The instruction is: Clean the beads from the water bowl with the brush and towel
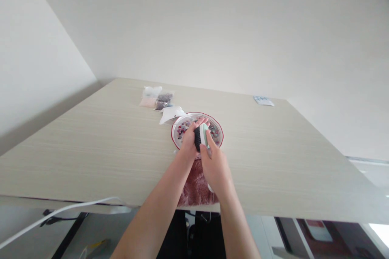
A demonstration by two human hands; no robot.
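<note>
Both my hands meet over a white plate with a red rim (219, 130) that holds several small coloured beads. My left hand (189, 145) and my right hand (215, 166) are wrapped round a small round object, black with a mint-green and white rim (201, 136), held on edge just above the plate's near side. My fingers are closed on it from both sides. Under my wrists lies a fuzzy dark pink cloth (196, 188) reaching the table's front edge.
Several small clear bags of beads (156, 98) lie behind the plate, with a white paper (172, 114) next to it. A small blue-and-white grid tray (263, 100) sits far right. A white cable (60, 211) hangs below the wooden table (91, 145).
</note>
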